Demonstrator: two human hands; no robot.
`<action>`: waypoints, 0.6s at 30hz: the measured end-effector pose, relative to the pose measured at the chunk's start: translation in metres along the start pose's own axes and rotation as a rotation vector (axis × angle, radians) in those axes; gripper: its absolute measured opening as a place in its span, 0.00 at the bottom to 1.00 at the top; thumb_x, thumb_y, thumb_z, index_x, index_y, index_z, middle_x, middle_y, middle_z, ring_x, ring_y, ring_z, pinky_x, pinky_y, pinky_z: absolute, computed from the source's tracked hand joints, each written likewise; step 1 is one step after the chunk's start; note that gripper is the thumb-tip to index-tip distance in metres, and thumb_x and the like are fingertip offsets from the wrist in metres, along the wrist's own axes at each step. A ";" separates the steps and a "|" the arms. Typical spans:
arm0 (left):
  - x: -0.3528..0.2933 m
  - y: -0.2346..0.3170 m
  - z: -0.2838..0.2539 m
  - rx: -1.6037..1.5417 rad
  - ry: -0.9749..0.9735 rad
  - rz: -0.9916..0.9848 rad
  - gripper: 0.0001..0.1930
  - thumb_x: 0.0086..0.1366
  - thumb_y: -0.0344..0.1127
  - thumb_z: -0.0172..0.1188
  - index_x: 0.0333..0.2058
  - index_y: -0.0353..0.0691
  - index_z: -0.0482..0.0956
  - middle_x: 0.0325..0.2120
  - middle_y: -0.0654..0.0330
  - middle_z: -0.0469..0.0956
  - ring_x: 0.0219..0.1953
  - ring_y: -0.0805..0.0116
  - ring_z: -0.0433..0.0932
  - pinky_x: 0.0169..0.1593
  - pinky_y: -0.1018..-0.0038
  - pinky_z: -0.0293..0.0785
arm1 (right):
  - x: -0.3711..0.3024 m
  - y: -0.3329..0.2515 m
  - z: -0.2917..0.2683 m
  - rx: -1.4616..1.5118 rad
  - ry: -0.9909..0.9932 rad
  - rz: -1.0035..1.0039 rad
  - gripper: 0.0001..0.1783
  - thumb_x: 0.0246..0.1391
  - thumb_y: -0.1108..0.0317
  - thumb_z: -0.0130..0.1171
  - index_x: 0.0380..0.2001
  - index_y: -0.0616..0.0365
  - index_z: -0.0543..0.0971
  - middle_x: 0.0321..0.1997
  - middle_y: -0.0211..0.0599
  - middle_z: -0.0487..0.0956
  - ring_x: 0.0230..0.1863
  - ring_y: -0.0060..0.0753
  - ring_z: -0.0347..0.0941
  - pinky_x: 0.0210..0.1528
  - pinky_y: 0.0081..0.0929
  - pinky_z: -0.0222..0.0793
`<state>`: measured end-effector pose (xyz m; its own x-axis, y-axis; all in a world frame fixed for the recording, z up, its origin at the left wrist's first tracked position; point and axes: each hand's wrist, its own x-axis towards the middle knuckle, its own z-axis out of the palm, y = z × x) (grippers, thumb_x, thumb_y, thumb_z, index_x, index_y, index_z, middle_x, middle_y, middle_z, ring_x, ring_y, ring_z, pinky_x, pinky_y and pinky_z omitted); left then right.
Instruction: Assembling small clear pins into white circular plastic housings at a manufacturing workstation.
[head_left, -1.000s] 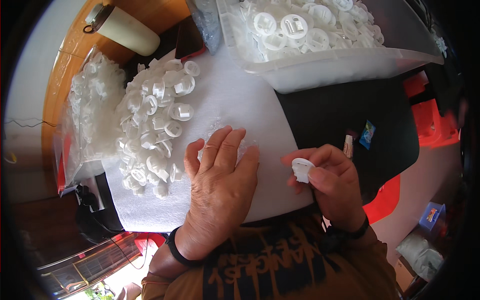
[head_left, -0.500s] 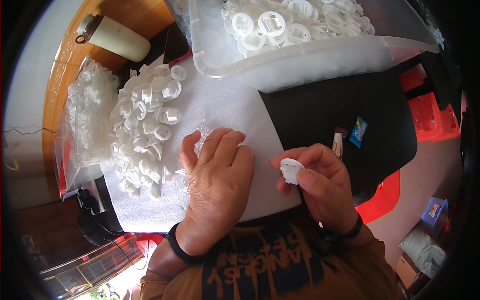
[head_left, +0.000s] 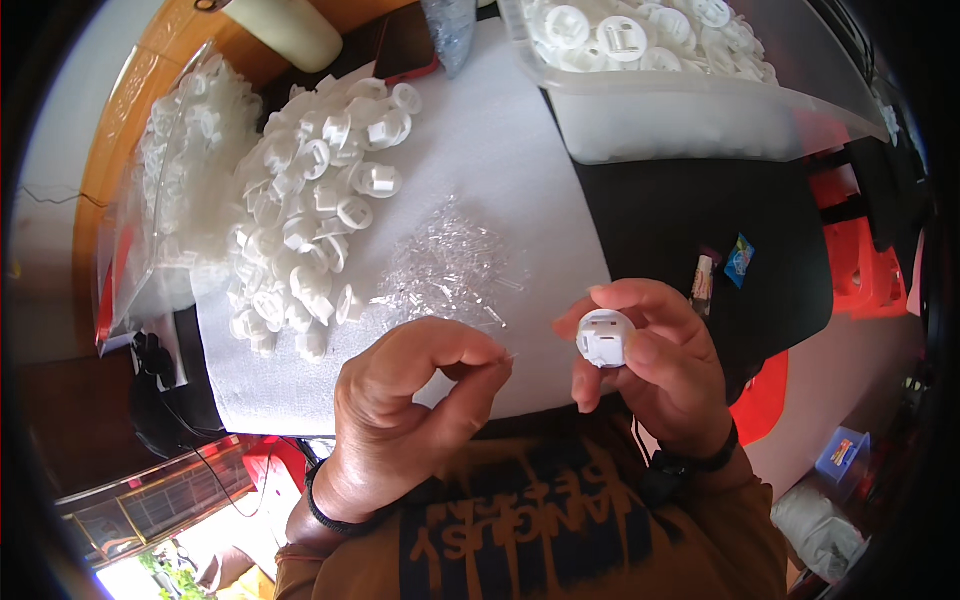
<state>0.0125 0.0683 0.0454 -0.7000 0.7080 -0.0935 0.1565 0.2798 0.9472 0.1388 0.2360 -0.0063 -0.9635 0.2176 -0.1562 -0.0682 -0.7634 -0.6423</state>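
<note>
My right hand [head_left: 665, 355] holds a round white plastic part [head_left: 603, 340] between thumb and fingers, its slotted face toward me. My left hand [head_left: 415, 395] is closed in a pinch just left of it, with the tip of a small clear plastic piece [head_left: 512, 358] showing at the fingertips. Beyond the left hand a loose heap of small clear plastic pieces [head_left: 450, 260] lies on a white foam sheet [head_left: 480, 120]. To the left of that heap is a pile of white plastic parts [head_left: 310, 200] much like the held one.
A translucent bin [head_left: 680, 120] full of white parts stands at the back right. A clear bag of parts [head_left: 190, 170] sits at the left. Farther back are a cream bottle [head_left: 290, 30] and a phone [head_left: 408, 50]. A blue wrapper [head_left: 740, 260] lies on the black tabletop [head_left: 670, 210].
My left hand has drawn back toward me from over the clear heap, now pinching a small clear piece. My right hand has turned the white part's face more toward me.
</note>
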 end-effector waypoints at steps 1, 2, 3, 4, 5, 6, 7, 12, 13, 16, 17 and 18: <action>-0.005 -0.002 -0.003 -0.005 0.012 -0.001 0.09 0.52 0.18 0.64 0.32 0.36 0.77 0.28 0.62 0.78 0.29 0.74 0.76 0.35 0.79 0.72 | 0.001 0.001 0.003 0.020 -0.020 0.018 0.20 0.60 0.69 0.50 0.55 0.58 0.69 0.48 0.45 0.75 0.35 0.30 0.76 0.39 0.28 0.73; -0.009 -0.004 -0.006 -0.093 -0.005 0.007 0.09 0.52 0.18 0.64 0.32 0.36 0.77 0.28 0.62 0.78 0.30 0.74 0.76 0.35 0.79 0.72 | 0.002 0.003 0.005 0.014 -0.028 0.026 0.20 0.60 0.69 0.50 0.55 0.58 0.69 0.48 0.45 0.75 0.35 0.30 0.76 0.39 0.28 0.73; -0.013 -0.006 -0.009 -0.180 -0.023 0.016 0.09 0.52 0.18 0.64 0.32 0.35 0.77 0.28 0.61 0.78 0.30 0.74 0.76 0.35 0.79 0.72 | 0.003 0.006 0.006 0.036 -0.058 0.035 0.20 0.60 0.69 0.50 0.55 0.58 0.68 0.49 0.46 0.75 0.35 0.31 0.76 0.40 0.28 0.73; -0.016 -0.008 -0.011 -0.184 -0.012 0.017 0.09 0.52 0.18 0.64 0.32 0.35 0.77 0.28 0.61 0.78 0.30 0.74 0.76 0.35 0.79 0.72 | 0.004 0.008 0.008 0.059 -0.088 0.045 0.20 0.60 0.69 0.50 0.55 0.58 0.68 0.50 0.47 0.74 0.36 0.31 0.76 0.40 0.29 0.73; -0.019 -0.011 -0.014 -0.243 -0.048 0.028 0.09 0.52 0.18 0.64 0.33 0.35 0.77 0.28 0.61 0.78 0.30 0.74 0.76 0.35 0.79 0.71 | 0.005 0.011 0.011 0.054 -0.094 0.055 0.20 0.60 0.69 0.50 0.55 0.58 0.68 0.50 0.47 0.74 0.36 0.31 0.76 0.40 0.29 0.73; -0.023 -0.013 -0.017 -0.301 -0.085 0.040 0.09 0.53 0.18 0.63 0.33 0.35 0.78 0.28 0.60 0.78 0.31 0.74 0.76 0.35 0.79 0.71 | 0.006 0.014 0.014 0.072 -0.116 0.060 0.20 0.60 0.69 0.50 0.56 0.59 0.68 0.52 0.47 0.73 0.36 0.31 0.76 0.41 0.29 0.73; -0.025 -0.017 -0.019 -0.306 -0.074 0.039 0.09 0.53 0.18 0.63 0.33 0.35 0.78 0.28 0.60 0.78 0.31 0.74 0.76 0.35 0.79 0.71 | 0.007 0.017 0.017 0.090 -0.136 0.064 0.21 0.59 0.70 0.50 0.56 0.59 0.67 0.53 0.48 0.72 0.37 0.32 0.76 0.42 0.30 0.73; -0.038 -0.029 -0.023 -0.611 -0.091 -0.054 0.10 0.53 0.16 0.58 0.35 0.32 0.76 0.30 0.52 0.75 0.24 0.73 0.73 0.27 0.81 0.71 | 0.009 0.032 0.026 0.008 -0.164 0.074 0.23 0.58 0.72 0.50 0.57 0.61 0.66 0.56 0.48 0.69 0.38 0.31 0.75 0.42 0.31 0.73; -0.040 -0.031 -0.024 -0.618 -0.081 -0.053 0.10 0.53 0.16 0.58 0.35 0.32 0.76 0.30 0.52 0.75 0.24 0.73 0.73 0.27 0.81 0.71 | 0.010 0.035 0.028 -0.026 -0.179 0.065 0.23 0.57 0.73 0.50 0.57 0.61 0.66 0.56 0.48 0.69 0.38 0.31 0.75 0.42 0.31 0.73; -0.046 -0.037 -0.028 -0.670 -0.050 -0.060 0.10 0.53 0.16 0.58 0.35 0.31 0.76 0.30 0.52 0.75 0.24 0.73 0.74 0.28 0.81 0.71 | 0.006 0.037 0.036 -0.058 -0.131 0.103 0.24 0.57 0.73 0.51 0.57 0.62 0.66 0.55 0.48 0.70 0.38 0.31 0.75 0.42 0.30 0.73; -0.048 -0.041 -0.031 -0.685 -0.098 -0.020 0.11 0.56 0.16 0.58 0.38 0.32 0.76 0.33 0.57 0.75 0.30 0.76 0.74 0.33 0.82 0.71 | 0.006 0.037 0.038 -0.063 -0.134 0.107 0.24 0.57 0.73 0.51 0.57 0.62 0.66 0.55 0.48 0.70 0.38 0.31 0.75 0.42 0.30 0.73; -0.050 -0.044 -0.034 -0.698 -0.146 0.019 0.11 0.59 0.16 0.57 0.41 0.33 0.75 0.36 0.62 0.75 0.36 0.79 0.74 0.38 0.83 0.71 | 0.006 0.038 0.039 -0.063 -0.134 0.127 0.24 0.57 0.73 0.51 0.58 0.62 0.66 0.55 0.48 0.70 0.38 0.30 0.75 0.43 0.30 0.72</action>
<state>0.0166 -0.0013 0.0186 -0.5938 0.8017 -0.0687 -0.3488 -0.1795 0.9199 0.1205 0.1845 -0.0018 -0.9895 0.0360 -0.1400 0.0680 -0.7388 -0.6705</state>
